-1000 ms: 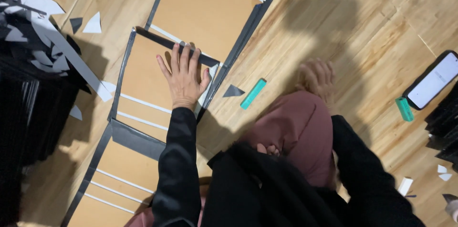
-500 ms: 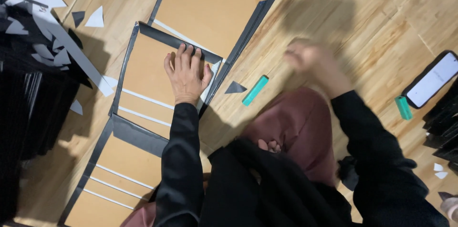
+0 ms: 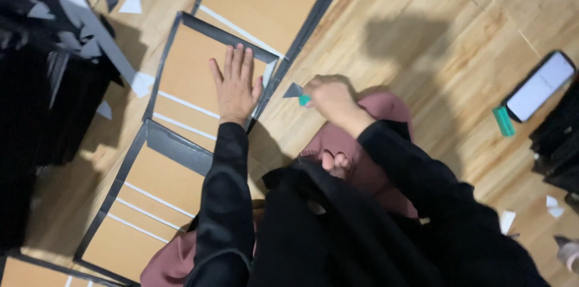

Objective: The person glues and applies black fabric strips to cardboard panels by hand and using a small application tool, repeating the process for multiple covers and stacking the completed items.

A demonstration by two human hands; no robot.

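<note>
On the wood floor, my left hand (image 3: pixel 236 85) stays pressed flat, fingers spread, on the brown board (image 3: pixel 193 73). My right hand (image 3: pixel 330 99) has swung across and now closes on the small green tool (image 3: pixel 304 100) beside the board's edge.

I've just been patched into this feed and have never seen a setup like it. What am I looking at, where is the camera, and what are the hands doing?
There is no machine here: a person sits on a wooden floor, and the single camera is worn on their head, looking down at their own arms in black sleeves. The left hand lies flat, fingers spread, on a brown board with black edging; similar boards lie above and below it. The right hand closes on a small teal tool, next to a grey triangular scrap. Off to the right lie a phone and another teal piece. A pile of black and white offcuts sits at the left.
</note>
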